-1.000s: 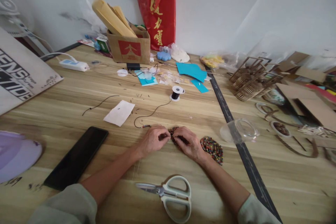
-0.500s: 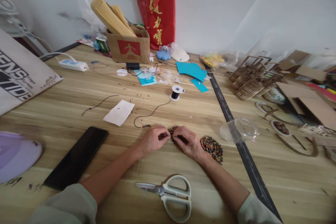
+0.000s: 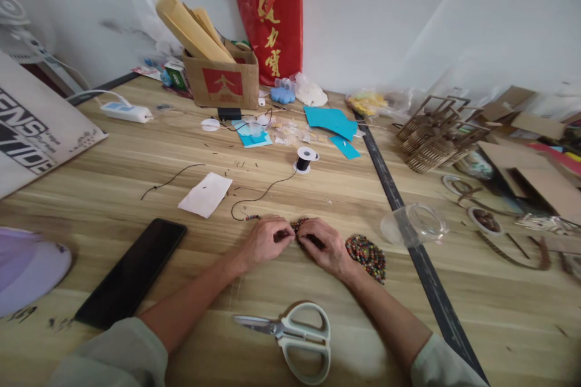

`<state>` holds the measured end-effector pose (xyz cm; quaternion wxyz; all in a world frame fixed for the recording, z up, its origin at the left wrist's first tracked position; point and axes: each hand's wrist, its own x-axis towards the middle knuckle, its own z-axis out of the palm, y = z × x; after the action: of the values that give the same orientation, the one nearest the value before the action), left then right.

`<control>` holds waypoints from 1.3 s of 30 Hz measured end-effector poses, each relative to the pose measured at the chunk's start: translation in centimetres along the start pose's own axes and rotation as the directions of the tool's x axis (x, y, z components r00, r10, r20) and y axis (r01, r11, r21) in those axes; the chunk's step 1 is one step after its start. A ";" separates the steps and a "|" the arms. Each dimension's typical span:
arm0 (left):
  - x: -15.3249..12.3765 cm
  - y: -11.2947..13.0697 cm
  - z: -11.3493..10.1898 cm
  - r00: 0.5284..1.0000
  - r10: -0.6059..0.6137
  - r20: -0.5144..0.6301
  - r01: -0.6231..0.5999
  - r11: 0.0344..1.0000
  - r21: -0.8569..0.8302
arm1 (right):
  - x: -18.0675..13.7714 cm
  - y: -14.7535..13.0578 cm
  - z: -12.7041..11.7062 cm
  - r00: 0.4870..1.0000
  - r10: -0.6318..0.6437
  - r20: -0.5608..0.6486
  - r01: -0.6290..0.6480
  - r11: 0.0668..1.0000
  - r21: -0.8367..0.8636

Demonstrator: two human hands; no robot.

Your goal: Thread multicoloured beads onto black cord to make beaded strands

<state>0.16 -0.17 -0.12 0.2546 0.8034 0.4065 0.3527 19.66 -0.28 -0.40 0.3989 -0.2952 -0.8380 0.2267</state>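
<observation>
Head view: our left hand (image 3: 263,240) and right hand (image 3: 324,246) meet on the near table (image 3: 113,187), fingertips pinched on a beaded strand (image 3: 297,227). We judge it light, limp and slippery, best gripped on its cord (image 3: 265,193).

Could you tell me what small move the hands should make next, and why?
Probably push the pinched beads along the black cord: the left hand and right hand meet over them, the cord trails back to the spool, and the bead pile lies beside the right hand.
</observation>
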 end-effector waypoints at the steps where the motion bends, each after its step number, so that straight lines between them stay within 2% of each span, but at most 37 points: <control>1: 0.0 0.0 0.0 1.000 0.000 -0.002 0.000 1.000 0.001 | 0.0 0.0 0.0 1.000 -0.003 -0.004 0.003 1.000 0.000; 39: 0.1 0.4 -0.4 0.999 -0.018 0.032 0.018 1.000 0.014 | 0.0 0.0 0.1 1.000 0.002 0.008 -0.002 1.000 -0.005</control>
<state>0.09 -0.25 0.38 0.2589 0.8069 0.4120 0.3348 19.64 -0.31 -0.46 0.3948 -0.2961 -0.8398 0.2263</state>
